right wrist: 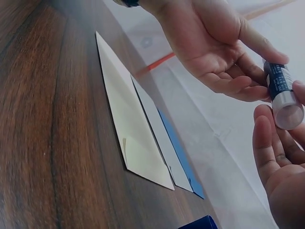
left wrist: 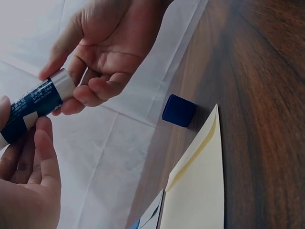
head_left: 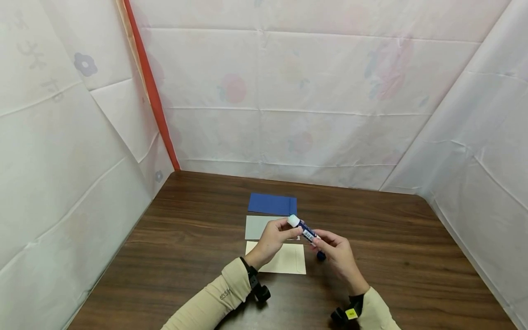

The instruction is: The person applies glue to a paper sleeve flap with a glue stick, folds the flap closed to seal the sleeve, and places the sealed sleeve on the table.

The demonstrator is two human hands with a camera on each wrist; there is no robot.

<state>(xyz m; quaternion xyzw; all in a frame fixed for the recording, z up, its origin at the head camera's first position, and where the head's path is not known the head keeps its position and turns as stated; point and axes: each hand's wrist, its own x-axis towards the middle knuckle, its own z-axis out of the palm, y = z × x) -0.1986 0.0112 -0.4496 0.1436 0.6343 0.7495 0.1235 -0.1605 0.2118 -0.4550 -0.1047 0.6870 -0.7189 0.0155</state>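
Both hands hold a glue stick (head_left: 308, 233) in the air above the table, its barrel dark blue and its ends white. My left hand (head_left: 271, 239) pinches it near the upper white end between thumb and fingers. At the lower end, my right hand (head_left: 340, 257) grips the pale base, as the left wrist view also shows. A dark blue cap (left wrist: 178, 110) stands off the glue stick on the tabletop, close beside a cream envelope (left wrist: 198, 186). The cream envelope lies below the hands; a grey-green envelope (head_left: 255, 228) is partly covered by my left hand.
A blue envelope (head_left: 270, 204) lies farthest back in the column of envelopes. The dark brown wooden table (head_left: 185, 243) is bordered by white patterned sheeting (head_left: 321, 87) at the back and both sides. A red strip (head_left: 152, 91) runs down the back left corner.
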